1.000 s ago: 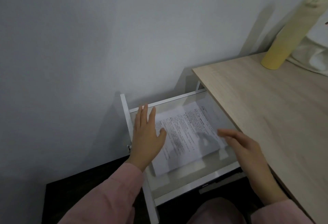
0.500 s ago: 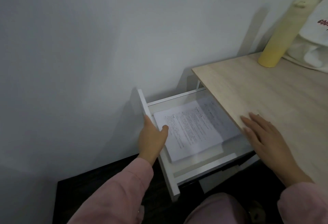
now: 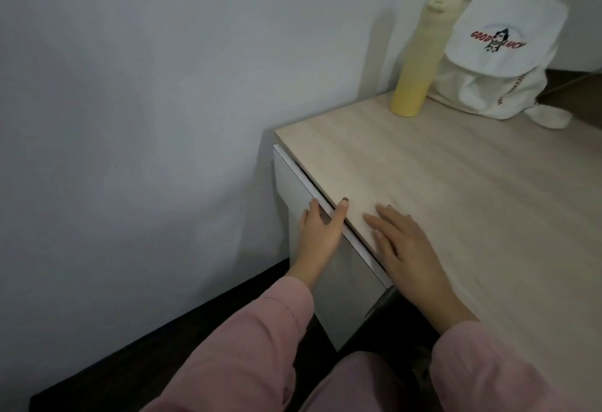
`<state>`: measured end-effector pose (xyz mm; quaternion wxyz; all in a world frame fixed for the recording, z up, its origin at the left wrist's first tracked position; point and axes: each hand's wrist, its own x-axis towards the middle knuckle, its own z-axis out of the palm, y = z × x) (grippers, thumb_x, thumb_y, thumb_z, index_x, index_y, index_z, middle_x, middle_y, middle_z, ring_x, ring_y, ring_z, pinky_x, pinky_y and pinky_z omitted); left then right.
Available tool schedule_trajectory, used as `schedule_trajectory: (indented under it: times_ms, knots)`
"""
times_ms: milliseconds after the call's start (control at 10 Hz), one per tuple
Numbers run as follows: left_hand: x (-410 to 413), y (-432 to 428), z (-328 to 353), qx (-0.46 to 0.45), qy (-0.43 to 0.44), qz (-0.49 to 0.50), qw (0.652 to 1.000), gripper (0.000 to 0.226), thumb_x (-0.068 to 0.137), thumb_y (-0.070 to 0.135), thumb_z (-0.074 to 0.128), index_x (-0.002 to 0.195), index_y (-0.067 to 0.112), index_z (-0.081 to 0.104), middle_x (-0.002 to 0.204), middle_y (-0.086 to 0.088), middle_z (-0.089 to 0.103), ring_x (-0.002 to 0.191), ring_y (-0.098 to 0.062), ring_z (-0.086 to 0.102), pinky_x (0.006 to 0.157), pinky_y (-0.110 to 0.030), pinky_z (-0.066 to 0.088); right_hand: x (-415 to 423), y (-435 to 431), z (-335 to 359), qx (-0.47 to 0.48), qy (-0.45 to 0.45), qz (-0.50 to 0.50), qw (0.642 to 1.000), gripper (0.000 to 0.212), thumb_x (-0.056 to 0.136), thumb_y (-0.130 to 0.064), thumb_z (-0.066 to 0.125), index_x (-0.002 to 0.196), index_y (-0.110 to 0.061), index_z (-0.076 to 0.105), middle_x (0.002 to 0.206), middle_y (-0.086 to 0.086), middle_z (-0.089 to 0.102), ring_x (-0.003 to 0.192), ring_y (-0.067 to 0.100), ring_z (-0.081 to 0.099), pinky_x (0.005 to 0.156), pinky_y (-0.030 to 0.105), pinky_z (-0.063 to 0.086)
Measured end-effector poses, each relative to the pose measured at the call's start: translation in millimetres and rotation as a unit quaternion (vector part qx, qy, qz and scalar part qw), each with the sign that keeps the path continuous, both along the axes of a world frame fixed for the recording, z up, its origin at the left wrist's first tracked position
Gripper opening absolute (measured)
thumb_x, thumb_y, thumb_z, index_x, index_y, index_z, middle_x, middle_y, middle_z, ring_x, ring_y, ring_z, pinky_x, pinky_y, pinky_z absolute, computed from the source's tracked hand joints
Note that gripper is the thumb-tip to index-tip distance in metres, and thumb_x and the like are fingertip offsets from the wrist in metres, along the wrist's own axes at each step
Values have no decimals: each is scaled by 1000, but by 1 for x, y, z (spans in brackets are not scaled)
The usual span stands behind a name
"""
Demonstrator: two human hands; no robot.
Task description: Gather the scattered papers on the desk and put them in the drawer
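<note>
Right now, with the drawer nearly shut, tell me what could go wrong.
1. The left hand lays its thumb over the top edge of the drawer front, at the narrow gap under the desk; a final push could pinch it.
2. The tall yellow bottle stands near the desk's corner; a hard slam might rock it.

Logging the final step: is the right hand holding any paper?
No, the right hand lies flat and empty on the desk.
</note>
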<state>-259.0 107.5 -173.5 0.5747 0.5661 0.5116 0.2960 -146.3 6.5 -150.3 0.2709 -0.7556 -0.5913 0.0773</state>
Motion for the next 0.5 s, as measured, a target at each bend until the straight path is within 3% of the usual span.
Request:
schedule_trajectory:
  times_ms: [100,200,300,400,500]
  knots:
    - [15,4,0,-13,-48,0,999,74,73,59,62,133,18,46,136,-3,53,128,-19,47,108,-42,38,0,1,0,5,6,1,1000,42,91,-25,36,127,-19,58,142,4,47,135,15,37,112,25,12]
    - [18,6,0,-13,-111,-5,994,31,88,23,61,117,18,51,106,9,61,104,-10,59,91,-23,47,-1,3,0,16,32,4,999,43,91,-27,34,128,-21,57,144,0,45,130,0,27,112,20,5]
    - [18,3,2,-12,-142,-9,990,27,91,21,57,116,21,49,106,11,60,98,-4,57,86,-19,46,0,-1,0,8,45,16,999,38,94,-24,40,127,-20,57,142,-7,43,128,-4,26,112,18,4]
    - [22,4,0,-17,-155,-10,988,28,93,20,54,120,22,47,112,6,59,99,-4,57,84,-21,46,-1,-5,12,1,151,12,988,27,95,-18,49,116,-22,65,129,-19,46,125,-6,37,112,11,11]
    - [15,-1,4,-35,-141,5,989,29,93,20,53,120,22,47,120,-2,58,108,-18,56,94,-33,43,2,-19,50,6,376,-9,927,23,92,-9,52,86,-22,70,95,-8,72,92,3,66,88,17,46]
